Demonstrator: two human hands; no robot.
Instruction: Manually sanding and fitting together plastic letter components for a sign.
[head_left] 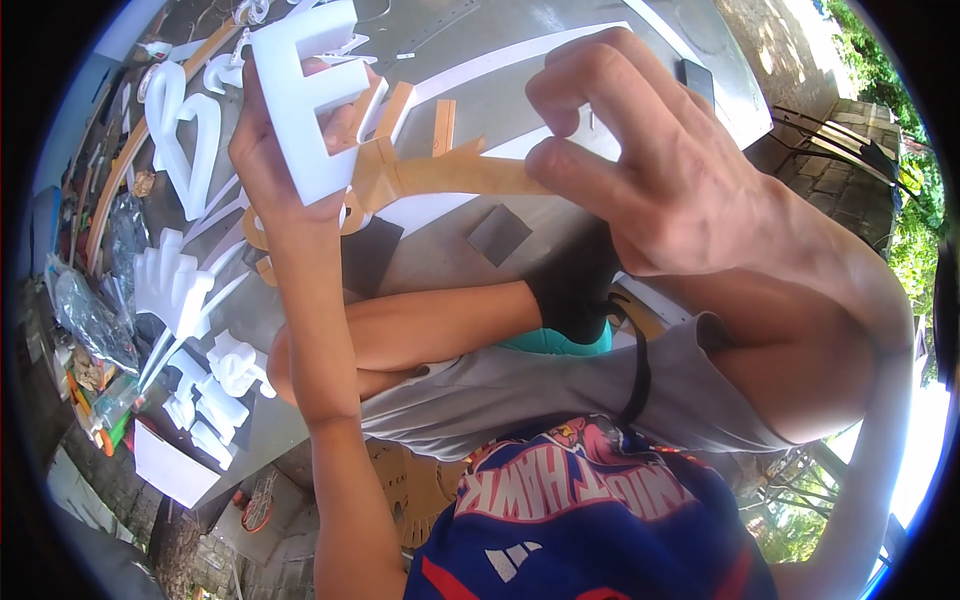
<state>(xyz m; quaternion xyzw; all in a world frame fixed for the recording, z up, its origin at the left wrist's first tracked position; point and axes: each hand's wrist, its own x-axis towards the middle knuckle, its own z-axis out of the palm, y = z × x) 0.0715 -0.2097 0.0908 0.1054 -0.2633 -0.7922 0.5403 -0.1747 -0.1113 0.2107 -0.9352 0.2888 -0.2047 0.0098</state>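
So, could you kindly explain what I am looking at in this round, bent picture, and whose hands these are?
It comes from a wide fisheye camera worn on a person's head, looking down, so straight edges curve. There is no machine, only bare hands. The left hand holds up a thick white foam letter. The right hand pinches a tan paper strip that runs to the letter's edge. Below lies a grey table with more white foam letters, white strips and a dark square sheet. Another person's arm in a grey sleeve crosses underneath.
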